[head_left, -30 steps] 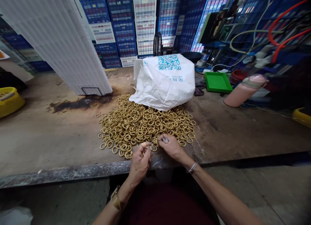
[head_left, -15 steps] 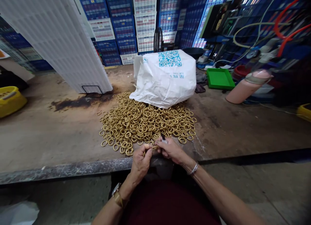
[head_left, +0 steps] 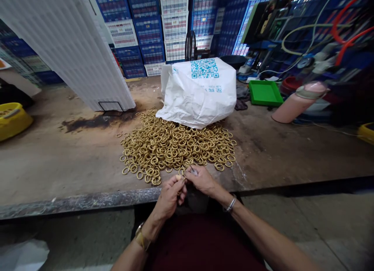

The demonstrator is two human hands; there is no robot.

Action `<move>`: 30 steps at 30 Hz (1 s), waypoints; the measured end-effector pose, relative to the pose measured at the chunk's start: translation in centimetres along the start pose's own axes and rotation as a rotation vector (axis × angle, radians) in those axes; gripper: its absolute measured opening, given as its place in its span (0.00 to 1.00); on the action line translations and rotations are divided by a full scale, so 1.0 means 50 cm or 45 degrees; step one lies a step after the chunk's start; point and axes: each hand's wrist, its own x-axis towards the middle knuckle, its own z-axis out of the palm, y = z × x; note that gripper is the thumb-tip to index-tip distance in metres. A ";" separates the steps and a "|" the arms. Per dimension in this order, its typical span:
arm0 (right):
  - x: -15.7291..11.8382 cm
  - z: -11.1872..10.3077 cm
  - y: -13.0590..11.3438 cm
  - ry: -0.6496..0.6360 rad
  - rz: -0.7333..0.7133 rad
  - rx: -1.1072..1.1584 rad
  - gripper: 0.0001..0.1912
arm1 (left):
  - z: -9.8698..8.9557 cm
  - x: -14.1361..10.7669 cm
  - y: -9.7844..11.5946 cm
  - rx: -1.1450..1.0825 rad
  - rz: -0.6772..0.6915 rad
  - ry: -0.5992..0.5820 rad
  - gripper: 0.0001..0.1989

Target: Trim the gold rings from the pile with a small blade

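Note:
My left hand (head_left: 171,195) is closed on a brass-coloured ring, just in front of the table's edge. Only a small part of this ring shows between the fingertips. My right hand (head_left: 203,180) meets it there, its fingers closed round a small grey tool with a thin dark tip (head_left: 193,170); its exact kind is hard to make out. Just beyond both hands spreads a heap of brass-coloured rings (head_left: 172,146), with some loose ones at its near edge. A white sack (head_left: 198,95) with blue print lies over the back of the heap.
On the wooden table (head_left: 73,162), a tall white corrugated panel (head_left: 87,56) leans at left beside a yellow basket (head_left: 14,121). To the right are a green tray (head_left: 265,93), a pink bottle (head_left: 296,103) and hoses. Stacked crates (head_left: 150,29) stand behind.
The right hand has turned slightly, and the tool's dark tip now points more to the left. The left hand's fingers have curled round further, leaving less of the ring in sight.

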 end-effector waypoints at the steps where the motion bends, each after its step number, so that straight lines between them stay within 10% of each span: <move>1: 0.001 0.000 0.003 -0.002 0.008 0.022 0.09 | 0.001 -0.001 0.002 -0.016 0.006 0.003 0.13; 18: -0.031 0.000 0.025 -0.050 -0.381 -0.837 0.07 | 0.009 -0.002 -0.001 0.264 0.152 0.168 0.15; 30: -0.016 -0.007 0.023 0.073 -0.192 -1.100 0.08 | 0.006 -0.040 -0.002 0.140 0.122 0.021 0.13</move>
